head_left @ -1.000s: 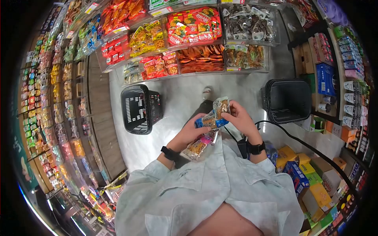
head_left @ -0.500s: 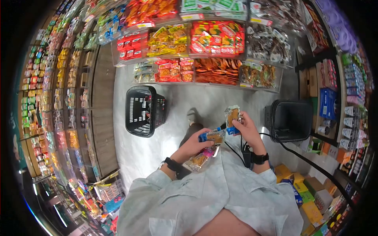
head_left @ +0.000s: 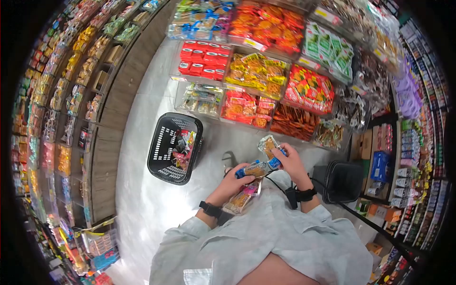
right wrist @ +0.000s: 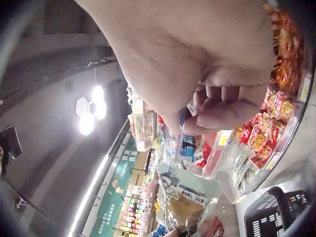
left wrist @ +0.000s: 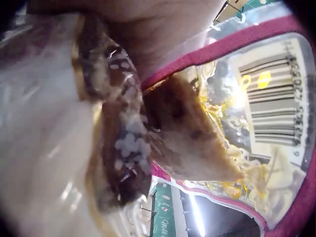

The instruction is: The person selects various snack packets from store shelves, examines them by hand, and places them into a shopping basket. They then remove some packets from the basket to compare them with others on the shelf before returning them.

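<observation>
My left hand point(head_left: 230, 185) holds a clear snack packet with blue ends point(head_left: 255, 169), the thumb lying over it. Below that hand hangs a larger clear packet with a pink edge point(head_left: 243, 195). In the left wrist view, brown food point(left wrist: 182, 133) and a barcode label point(left wrist: 271, 94) show through clear wrapping, close to the left palm point(left wrist: 153, 29). My right hand point(head_left: 292, 164) pinches another clear packet with a blue end point(head_left: 269, 145) between thumb and fingers. In the right wrist view this packet point(right wrist: 185, 205) hangs below the fingertips, with brown food inside.
A black basket point(head_left: 156, 164) with several colourful packets stands on the floor at the left. Other black baskets point(head_left: 349, 183) are at the right, with a black cable point(head_left: 361, 221) nearby. Ahead rise tiered bins of packaged snacks point(head_left: 256, 73). Stocked shelves point(head_left: 76, 114) line the left side.
The head view has turned, so the snack bins shift right and packets show inside the left basket. The right hand's packet, at first against the left hand's blue-ended one, has moved away from it.
</observation>
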Action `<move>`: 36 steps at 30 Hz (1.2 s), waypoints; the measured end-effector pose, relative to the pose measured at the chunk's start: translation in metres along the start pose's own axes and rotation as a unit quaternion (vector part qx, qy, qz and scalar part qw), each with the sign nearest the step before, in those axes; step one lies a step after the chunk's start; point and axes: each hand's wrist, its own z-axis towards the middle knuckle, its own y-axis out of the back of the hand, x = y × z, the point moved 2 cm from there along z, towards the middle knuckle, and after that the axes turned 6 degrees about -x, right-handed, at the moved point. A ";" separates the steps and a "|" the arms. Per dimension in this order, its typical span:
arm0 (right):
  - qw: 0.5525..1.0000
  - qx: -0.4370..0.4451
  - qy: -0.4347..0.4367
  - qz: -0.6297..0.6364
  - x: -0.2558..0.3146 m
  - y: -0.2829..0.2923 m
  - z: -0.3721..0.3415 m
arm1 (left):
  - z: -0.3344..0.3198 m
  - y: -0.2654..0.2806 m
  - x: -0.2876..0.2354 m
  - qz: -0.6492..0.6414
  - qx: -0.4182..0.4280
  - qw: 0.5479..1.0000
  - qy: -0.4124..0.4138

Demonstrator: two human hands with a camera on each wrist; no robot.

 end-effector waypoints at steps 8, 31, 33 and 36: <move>0.998 0.055 0.002 0.018 0.039 -0.090 0.052 | -0.017 0.072 -0.017 -0.007 -0.052 0.998 -0.021; 0.972 0.180 0.134 0.068 0.173 -0.260 0.259 | 0.011 0.135 -0.103 -0.146 -0.333 0.917 -0.163; 0.958 0.254 0.131 -0.009 0.143 -0.270 0.237 | 0.015 0.134 -0.112 -0.150 -0.325 0.920 -0.162; 0.926 0.350 0.128 -0.061 0.123 -0.277 0.209 | 0.019 0.133 -0.117 -0.138 -0.316 0.928 -0.142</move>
